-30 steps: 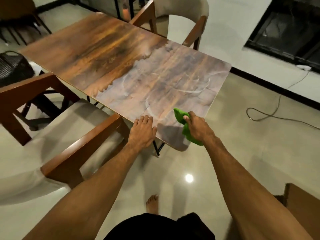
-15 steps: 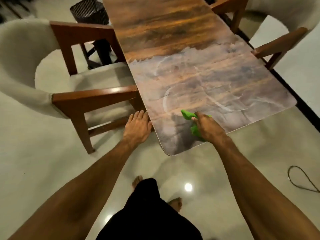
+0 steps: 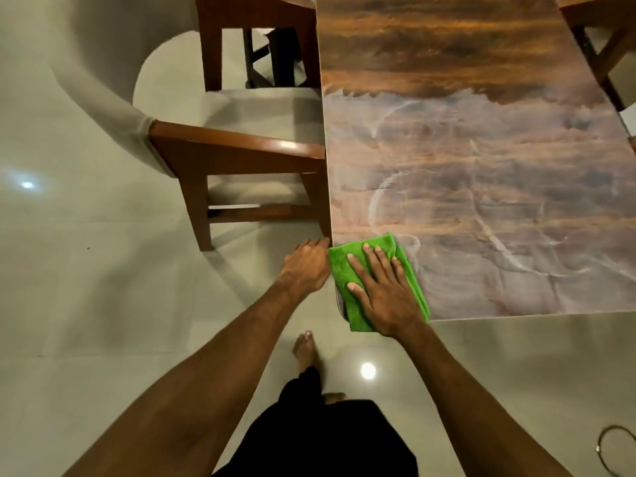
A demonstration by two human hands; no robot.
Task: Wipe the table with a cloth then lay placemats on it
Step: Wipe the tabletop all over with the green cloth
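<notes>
The fingers (image 3: 370,266) of the right hand (image 3: 382,290) lie spread and flat on a bright green folded microfibre cloth (image 3: 344,266), pressing it down rather than gripping it. The cloth sits on the near left corner of the long wood-grain surface (image 3: 481,187), with its lower edge hanging slightly past the near edge. The left hand (image 3: 306,266) rests against the left side edge of the surface, just beside the cloth; its fingers curl loosely at the edge and hold nothing. The near half of the surface looks dull and filmy, marked with pale curved wipe streaks, while the far half shows a richer, darker brown. A brown wooden armchair with a pale upholstered seat and back (image 3: 241,156) stands close against the left side of the surface. Part of another wooden chair (image 3: 599,39) shows at the upper right. Below, bare feet stand on a glossy pale tiled floor (image 3: 103,304), and a thin dark cable loop (image 3: 616,449) lies at the lower right.
</notes>
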